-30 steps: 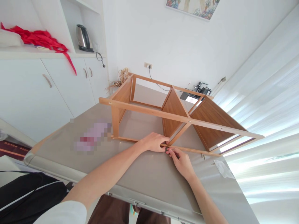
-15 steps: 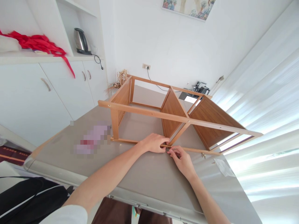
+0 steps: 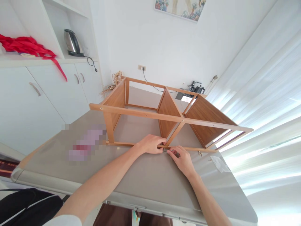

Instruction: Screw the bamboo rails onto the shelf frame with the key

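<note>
A wooden shelf frame with several brown panels lies on its side on the grey table. My left hand is closed around its near lower rail, beside the joint with the middle crosspiece. Just right of it, my right hand pinches a small, thin metal tool that looks like a hex key, held against the outer side of that rail. The tool's tip and the fastener are too small or hidden to make out.
Small metal screws and a clear plastic bag lie right of my hands on the table. A blurred pinkish item is at the left. Cabinets stand left, a curtain right.
My view has turned slightly right, so everything sits further left in it. Both hands stay at the same joint; the metal tool shows at a slightly different angle.
</note>
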A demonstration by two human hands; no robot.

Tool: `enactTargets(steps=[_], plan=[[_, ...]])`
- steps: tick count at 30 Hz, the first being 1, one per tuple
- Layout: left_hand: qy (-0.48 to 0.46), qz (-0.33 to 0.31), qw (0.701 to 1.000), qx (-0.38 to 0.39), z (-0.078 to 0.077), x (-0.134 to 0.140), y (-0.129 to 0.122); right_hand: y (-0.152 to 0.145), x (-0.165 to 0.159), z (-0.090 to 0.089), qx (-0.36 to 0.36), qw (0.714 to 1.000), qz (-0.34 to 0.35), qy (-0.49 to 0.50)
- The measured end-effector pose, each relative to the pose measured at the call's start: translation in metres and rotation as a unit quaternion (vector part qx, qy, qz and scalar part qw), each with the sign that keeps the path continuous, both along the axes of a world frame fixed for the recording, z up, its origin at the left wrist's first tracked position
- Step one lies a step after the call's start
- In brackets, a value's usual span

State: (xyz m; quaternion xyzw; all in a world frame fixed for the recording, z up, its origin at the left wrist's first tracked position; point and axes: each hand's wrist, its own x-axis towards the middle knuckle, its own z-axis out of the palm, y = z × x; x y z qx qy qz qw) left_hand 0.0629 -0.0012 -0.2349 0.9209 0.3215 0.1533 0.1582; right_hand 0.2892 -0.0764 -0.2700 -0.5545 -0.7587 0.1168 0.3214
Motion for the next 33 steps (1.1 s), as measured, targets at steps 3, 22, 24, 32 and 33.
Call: enactTargets(steps=[3, 22, 24, 32, 33], plan=[[0.003, 0.002, 1.0, 0.001, 0.0, 0.0, 0.0, 0.0, 0.003, 0.0, 0.006, 1.0, -0.006, -0.021], [0.02, 0.012, 1.0, -0.004, 0.003, 0.003, -0.002, -0.002, 0.0, 0.005, 0.051, 0.993, 0.076, -0.075], [0.023, 0.013, 1.0, -0.002, 0.005, 0.003, -0.003, -0.002, 0.0, 0.005, 0.049, 0.992, 0.082, -0.083], [0.04, 0.021, 0.999, -0.005, 0.01, 0.005, -0.006, -0.005, 0.0, 0.006, 0.053, 0.991, 0.09, -0.084], [0.045, 0.023, 0.999, -0.006, 0.011, 0.005, -0.006, -0.006, -0.001, 0.007, 0.055, 0.991, 0.091, -0.083]])
